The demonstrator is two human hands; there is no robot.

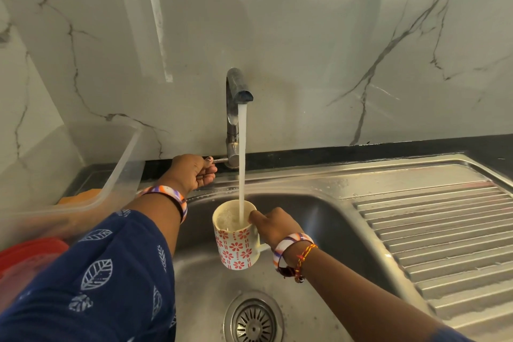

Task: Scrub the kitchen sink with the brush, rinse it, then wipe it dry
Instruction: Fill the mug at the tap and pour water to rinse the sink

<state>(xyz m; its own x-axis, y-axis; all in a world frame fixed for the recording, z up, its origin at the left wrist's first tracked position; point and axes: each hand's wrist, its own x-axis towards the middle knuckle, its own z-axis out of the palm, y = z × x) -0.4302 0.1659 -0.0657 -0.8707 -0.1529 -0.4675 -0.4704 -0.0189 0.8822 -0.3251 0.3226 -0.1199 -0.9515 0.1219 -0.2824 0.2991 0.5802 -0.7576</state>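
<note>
Looks like rinse stage: right hand (273, 226) fingers clamped on the red-flowered white mug (236, 236) filling (tap running), left hand (194, 172) fingers curled on the thin metal tap lever (220, 160); steel sink (319, 219) wiping left.

the faucet (233, 116) stands behind the sink (319, 211) basin, against the wall (305, 50). its stream of water (242, 153) falls into a mug (237, 234) held over the basin, behind the drain (254, 319). the right hand (273, 226) holds the mug from its right side; the left hand (194, 171) is on the faucet lever (220, 159), left of the faucet. the drainboard (433, 230) lies right of the basin. a plastic tub (111, 169) sits on the bench to the left.
</note>
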